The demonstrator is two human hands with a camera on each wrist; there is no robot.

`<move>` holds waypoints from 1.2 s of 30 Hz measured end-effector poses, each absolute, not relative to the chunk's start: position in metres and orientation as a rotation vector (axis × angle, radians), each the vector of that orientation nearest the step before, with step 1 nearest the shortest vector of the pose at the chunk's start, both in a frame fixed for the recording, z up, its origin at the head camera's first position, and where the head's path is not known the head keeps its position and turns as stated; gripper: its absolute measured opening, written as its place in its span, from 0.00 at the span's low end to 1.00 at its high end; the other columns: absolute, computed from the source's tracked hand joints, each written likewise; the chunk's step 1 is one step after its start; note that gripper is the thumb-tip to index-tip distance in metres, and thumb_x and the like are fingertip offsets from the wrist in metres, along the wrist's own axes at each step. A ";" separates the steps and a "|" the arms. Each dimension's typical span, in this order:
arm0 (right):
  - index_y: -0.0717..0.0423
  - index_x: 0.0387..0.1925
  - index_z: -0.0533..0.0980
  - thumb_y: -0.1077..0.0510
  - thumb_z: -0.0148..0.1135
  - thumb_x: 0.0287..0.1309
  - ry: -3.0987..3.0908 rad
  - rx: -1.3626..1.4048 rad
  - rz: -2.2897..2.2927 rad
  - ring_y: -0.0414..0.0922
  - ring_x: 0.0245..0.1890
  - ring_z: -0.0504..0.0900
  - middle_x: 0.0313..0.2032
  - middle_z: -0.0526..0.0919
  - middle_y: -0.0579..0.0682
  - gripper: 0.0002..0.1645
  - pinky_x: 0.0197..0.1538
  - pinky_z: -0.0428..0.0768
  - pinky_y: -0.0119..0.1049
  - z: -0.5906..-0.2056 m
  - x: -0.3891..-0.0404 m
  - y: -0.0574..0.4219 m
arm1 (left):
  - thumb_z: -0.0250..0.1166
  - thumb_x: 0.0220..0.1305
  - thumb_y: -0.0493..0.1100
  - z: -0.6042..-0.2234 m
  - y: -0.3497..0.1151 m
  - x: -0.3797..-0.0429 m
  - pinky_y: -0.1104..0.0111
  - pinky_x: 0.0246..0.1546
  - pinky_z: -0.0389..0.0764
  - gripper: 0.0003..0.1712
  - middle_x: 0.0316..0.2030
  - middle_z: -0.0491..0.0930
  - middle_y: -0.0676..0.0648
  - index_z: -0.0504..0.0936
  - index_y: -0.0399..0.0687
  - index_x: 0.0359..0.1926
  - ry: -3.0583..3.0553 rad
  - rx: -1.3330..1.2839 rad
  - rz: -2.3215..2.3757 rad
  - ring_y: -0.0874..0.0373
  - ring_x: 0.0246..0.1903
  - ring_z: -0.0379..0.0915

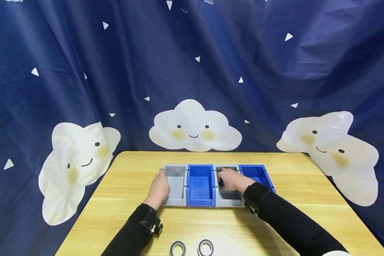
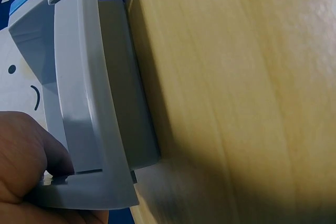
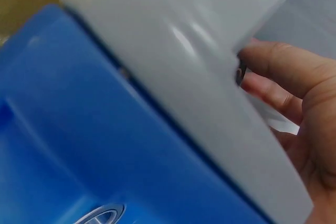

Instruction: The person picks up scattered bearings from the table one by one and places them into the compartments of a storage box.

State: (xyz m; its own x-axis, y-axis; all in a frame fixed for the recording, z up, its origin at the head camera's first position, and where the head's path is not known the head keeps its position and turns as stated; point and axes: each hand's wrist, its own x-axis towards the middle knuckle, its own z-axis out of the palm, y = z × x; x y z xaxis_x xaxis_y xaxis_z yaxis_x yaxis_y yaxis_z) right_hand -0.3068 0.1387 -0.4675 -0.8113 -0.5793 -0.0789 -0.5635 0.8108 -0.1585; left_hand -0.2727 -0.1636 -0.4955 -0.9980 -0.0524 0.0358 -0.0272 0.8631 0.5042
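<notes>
Inside a grey bin (image 1: pixel 229 202), the right hand (image 1: pixel 232 179) pinches a dark object (image 1: pixel 221 182).

Ring (image 3: pixel 119 211) cut off, dark piece (image 1: pixel 221 182) partly hidden

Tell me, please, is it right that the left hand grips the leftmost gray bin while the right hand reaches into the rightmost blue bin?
Not quite: the head view shows the right hand reaching into the gray bin between the blue bins. The left hand does grip the leftmost gray bin.
</notes>
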 end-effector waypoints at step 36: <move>0.60 0.52 0.82 0.62 0.74 0.54 2.879 -0.891 -0.395 0.54 0.49 0.81 0.46 0.81 0.55 0.22 0.54 0.80 0.48 -0.411 -0.279 0.165 | 0.56 0.63 0.25 -0.494 -0.164 -0.271 0.50 0.47 0.82 0.41 0.52 0.72 0.24 0.48 0.23 0.73 -2.985 0.059 -0.820 0.41 0.41 0.78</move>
State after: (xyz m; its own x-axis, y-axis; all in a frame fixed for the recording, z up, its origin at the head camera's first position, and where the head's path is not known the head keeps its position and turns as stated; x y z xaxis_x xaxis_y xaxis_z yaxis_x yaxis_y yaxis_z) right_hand -0.2793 0.1652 -0.4109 -0.8233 -0.5672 -0.0199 -0.5408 0.7947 -0.2755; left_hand -0.2707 -0.1636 -0.4936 -0.9982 -0.0489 0.0338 -0.0248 0.8591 0.5111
